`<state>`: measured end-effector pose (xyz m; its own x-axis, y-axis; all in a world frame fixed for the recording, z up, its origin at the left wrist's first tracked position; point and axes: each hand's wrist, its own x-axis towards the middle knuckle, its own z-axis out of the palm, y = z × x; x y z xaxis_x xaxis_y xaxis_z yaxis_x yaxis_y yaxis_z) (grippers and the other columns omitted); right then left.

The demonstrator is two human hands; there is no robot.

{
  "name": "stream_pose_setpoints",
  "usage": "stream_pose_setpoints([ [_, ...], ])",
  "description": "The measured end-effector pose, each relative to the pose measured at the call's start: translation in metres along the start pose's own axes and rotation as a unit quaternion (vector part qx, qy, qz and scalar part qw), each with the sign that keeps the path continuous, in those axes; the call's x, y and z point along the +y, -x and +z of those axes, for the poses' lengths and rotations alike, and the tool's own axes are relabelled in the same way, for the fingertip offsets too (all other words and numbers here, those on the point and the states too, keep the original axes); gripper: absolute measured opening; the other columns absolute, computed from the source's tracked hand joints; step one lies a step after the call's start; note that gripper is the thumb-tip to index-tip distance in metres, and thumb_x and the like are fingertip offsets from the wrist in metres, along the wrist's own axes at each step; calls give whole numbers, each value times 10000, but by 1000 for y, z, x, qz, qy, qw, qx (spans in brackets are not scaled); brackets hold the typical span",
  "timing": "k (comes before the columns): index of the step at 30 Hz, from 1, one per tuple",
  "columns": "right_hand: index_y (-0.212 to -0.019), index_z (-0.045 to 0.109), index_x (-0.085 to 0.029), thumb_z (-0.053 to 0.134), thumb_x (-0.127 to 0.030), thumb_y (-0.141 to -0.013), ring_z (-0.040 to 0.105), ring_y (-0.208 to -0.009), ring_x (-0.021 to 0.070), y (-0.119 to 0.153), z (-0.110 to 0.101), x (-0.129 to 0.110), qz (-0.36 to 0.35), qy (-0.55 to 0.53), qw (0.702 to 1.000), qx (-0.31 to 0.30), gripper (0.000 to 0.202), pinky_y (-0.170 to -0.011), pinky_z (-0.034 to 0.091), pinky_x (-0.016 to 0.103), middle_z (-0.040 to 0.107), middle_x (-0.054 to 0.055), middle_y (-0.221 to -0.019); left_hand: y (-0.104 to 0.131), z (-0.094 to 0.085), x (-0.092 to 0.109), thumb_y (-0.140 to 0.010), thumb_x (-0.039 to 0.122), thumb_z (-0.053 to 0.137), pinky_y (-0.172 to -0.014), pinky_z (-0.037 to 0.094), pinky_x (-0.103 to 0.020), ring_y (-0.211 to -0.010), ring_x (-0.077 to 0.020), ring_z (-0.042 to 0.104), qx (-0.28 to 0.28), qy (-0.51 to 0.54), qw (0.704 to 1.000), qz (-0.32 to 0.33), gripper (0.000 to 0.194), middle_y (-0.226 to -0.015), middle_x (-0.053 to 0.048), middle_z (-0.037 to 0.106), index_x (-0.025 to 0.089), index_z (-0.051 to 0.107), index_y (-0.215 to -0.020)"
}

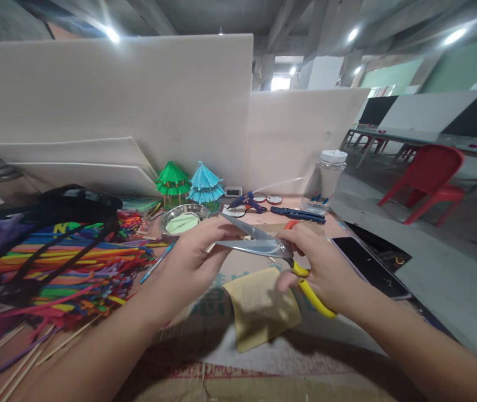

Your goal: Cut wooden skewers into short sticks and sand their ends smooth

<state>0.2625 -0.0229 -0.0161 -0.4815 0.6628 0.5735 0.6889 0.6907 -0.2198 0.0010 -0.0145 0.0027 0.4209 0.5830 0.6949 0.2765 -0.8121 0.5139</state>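
Observation:
My right hand (311,259) is closed round the yellow and orange handles of a pair of scissors (263,245). Their metal blades stand apart and point left, reaching the fingers of my left hand (199,254). That hand is closed in a pinch, and a pale thin stick (210,247) shows a short piece at its fingers; most of it is hidden. Below the blades, a yellow square of paper (263,312) lies on the printed cardboard (205,349).
Colourful strips (66,251) and wooden sticks (16,357) crowd the left. Behind stand a green paper umbrella model (172,181), a blue one (204,181), a metal bowl (163,220), a glue gun (247,201) and a clear bottle (322,181). A phone (370,268) lies right.

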Motion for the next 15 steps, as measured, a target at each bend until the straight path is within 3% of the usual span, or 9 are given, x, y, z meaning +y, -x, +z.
stream_pose_setpoints([
  [5,-1096,611,-200,670,-653,-832,576,-786,218,-1,-2,-3,-8,2,1000,4,527,-670,456,333,631,52,-878,0,-1,1,-926,30,504,-917,541,-347,-1006,-195,684,-14,-21,1000,-3,343,-1107,-62,737,236,724,-1088],
  [12,-1104,615,-188,540,-779,-815,587,-820,233,-1,-2,-2,-18,3,1000,15,662,-710,472,362,642,74,-902,-1,-4,6,-919,23,497,-921,539,-341,-1000,-191,688,-16,-27,1000,4,338,-1001,-35,740,247,724,-1031],
  [15,-1098,620,-183,496,-806,-809,585,-825,237,-2,-3,-2,-22,6,1000,17,698,-715,477,370,635,81,-896,-2,-4,6,-929,17,481,-936,530,-314,-1065,-182,678,-22,-15,1000,8,366,-1072,-32,736,258,722,-1062],
])
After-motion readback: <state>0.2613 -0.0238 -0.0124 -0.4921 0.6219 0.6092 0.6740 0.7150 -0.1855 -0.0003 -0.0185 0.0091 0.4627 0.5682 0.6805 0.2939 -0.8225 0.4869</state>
